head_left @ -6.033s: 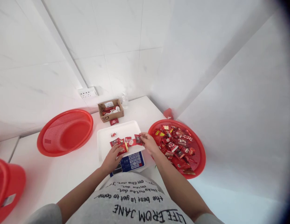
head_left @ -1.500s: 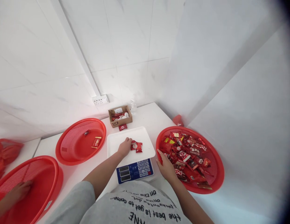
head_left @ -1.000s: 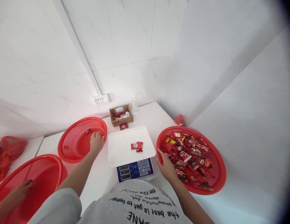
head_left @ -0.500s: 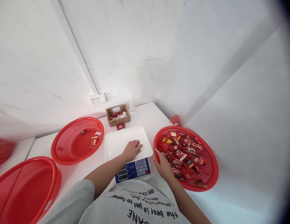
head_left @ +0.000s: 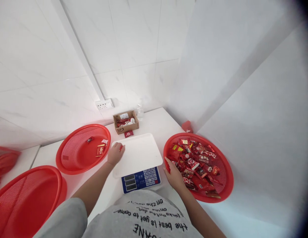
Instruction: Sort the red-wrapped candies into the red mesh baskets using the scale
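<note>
My left hand (head_left: 115,154) is closed around a small red-wrapped candy (head_left: 121,147), over the left edge of the white weighing tray (head_left: 141,153). Only a bit of the candy shows between the fingers. On the right, my right hand (head_left: 173,173) grips the near left rim of a red mesh basket (head_left: 225,165), thumb and fingers on either side of the rim. Many red-wrapped snacks (head_left: 193,163) are heaped in that basket. Below the tray sits the scale's blue keypad (head_left: 141,180).
Left of the tray stands another red basket (head_left: 76,170) with a few wrapped snacks (head_left: 100,150). A further red basket (head_left: 32,205) is nearer on the left. Behind the tray are a small cardboard box (head_left: 126,127), a red packet (head_left: 128,134) and a clear plastic bottle (head_left: 140,112).
My left hand has moved left from the middle of the tray to its left edge, carrying the red-wrapped candy. My right hand stays on the basket rim.
</note>
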A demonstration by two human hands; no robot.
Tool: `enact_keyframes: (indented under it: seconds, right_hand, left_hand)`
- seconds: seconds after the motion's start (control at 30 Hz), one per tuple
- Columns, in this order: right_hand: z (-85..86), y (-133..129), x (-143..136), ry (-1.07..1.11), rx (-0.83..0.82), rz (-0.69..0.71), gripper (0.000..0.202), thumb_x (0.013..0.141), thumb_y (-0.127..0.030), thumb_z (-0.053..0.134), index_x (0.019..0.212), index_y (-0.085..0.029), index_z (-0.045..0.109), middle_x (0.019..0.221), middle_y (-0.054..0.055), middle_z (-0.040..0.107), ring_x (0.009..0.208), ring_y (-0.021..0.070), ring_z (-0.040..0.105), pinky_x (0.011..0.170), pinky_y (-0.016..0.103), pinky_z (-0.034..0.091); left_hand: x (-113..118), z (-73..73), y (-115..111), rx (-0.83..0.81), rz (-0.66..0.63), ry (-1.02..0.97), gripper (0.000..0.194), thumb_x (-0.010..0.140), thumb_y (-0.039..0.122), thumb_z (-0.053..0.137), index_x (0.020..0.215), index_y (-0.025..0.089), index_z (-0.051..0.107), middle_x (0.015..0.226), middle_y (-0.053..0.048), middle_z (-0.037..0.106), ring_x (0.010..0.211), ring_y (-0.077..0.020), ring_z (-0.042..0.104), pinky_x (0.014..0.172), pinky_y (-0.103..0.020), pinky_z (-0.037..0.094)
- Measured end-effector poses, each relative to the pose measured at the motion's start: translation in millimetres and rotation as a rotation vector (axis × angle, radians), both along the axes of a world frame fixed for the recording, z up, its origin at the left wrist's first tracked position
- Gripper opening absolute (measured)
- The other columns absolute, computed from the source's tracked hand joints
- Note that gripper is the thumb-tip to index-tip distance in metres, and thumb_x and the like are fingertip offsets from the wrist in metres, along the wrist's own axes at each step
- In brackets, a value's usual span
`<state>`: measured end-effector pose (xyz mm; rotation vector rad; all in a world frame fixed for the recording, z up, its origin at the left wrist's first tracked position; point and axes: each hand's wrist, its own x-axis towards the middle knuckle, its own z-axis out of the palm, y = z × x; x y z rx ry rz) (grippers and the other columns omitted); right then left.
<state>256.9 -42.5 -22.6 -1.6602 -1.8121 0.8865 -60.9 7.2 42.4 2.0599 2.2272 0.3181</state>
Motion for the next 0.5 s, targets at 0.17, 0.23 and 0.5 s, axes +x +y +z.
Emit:
enact_keyframes:
  seconds: [0.17,0.23,0.5]
  right_hand:
    - [-6.2,8.9,8.7,0.159,-0.077,-0.109,0.052,0.083,-0.038,0.041,0.132,-0.019,0.038,0.13,0.011,0.049,0.12,0.0193,0.047,0.1,0.037,0.037]
    - [-9.2,19.0,16.7,0.148,-0.116,-0.137,0.049,0.085,-0.036,0.038,0.131,-0.017,0.039,0.128,0.011,0.052,0.117,0.0189,0.049,0.099,0.036,0.038]
    - [-17.5,49.8,30.0,-0.355,-0.15,-0.015,0.045,0.083,-0.028,0.044,0.128,-0.023,0.045,0.148,0.009,0.021,0.136,0.0264,0.017,0.106,0.049,0.019]
  left_hand:
    - [-67.9,18.9,-2.8,0.087,0.379,0.012,0.034,0.085,0.044,0.038,0.097,0.018,0.056,0.102,-0.012,0.058,0.093,-0.0261,0.055,0.075,-0.037,0.045]
    - [-81.3,17.7,-5.7,0.113,0.434,0.018,0.043,0.08,0.047,0.046,0.107,0.014,0.054,0.113,-0.017,0.054,0.102,-0.0328,0.052,0.081,-0.046,0.044]
    - [-12.7,-1.8,-15.6,0.241,0.019,-0.118,0.036,0.083,0.037,0.044,0.113,0.018,0.051,0.126,-0.013,0.048,0.123,-0.0264,0.038,0.102,-0.044,0.032]
